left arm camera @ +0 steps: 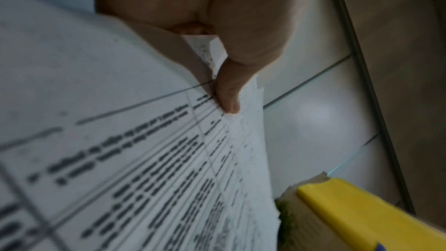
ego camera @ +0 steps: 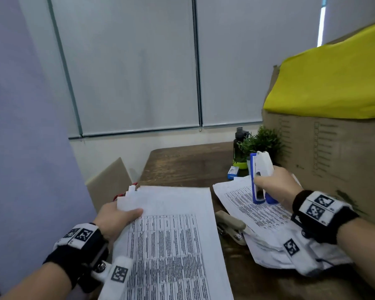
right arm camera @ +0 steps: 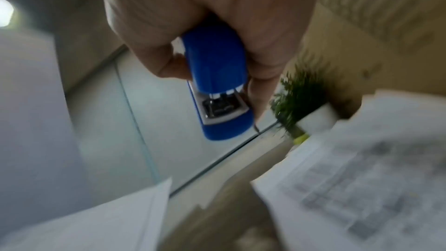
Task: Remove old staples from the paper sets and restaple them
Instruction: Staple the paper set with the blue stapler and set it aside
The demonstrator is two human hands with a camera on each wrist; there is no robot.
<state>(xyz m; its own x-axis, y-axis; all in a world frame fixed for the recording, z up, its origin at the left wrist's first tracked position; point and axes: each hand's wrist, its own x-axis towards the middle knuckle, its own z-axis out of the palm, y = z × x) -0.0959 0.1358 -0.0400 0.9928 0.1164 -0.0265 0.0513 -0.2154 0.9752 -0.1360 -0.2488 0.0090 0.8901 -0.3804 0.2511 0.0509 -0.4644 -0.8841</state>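
Paper set (ego camera: pixel 171 234): printed table pages, near left of the wooden table (ego camera: pixel 182 165), gripped at its far left corner by the left hand (ego camera: pixel 115 217), thumb on top and fingers beneath, so a pinch on the corner. That corner looks ragged and stepped; no staple is visible there, so the old one is probably out, though blur prevents certainty. Stapler (ego camera: pixel 260 176): blue and white, clasped upright in the right hand (ego camera: pixel 275 185), fingers wrapped round its body, held above the second pile of papers (ego camera: pixel 258 213) at near right. Judged stage: restapling of the held set is pending; the stapler is apart from the pinched corner and must cross to it. The right pile's staple condition cannot be told. Beige staple remover or second stapler (ego camera: pixel 231 226): lying on the table between the two paper groups, partly under the right pile. Containers: small blue-and-white box (ego camera: pixel 233 172), far centre, probably staples, contents unseen; dark bottle (ego camera: pixel 239 146), contents unseen; pot holding a green plant (ego camera: pixel 262 141); large cardboard box (ego camera: pixel 325 154) at far right, yellow sheet (ego camera: pixel 333 83) draped over its top, interior hidden.
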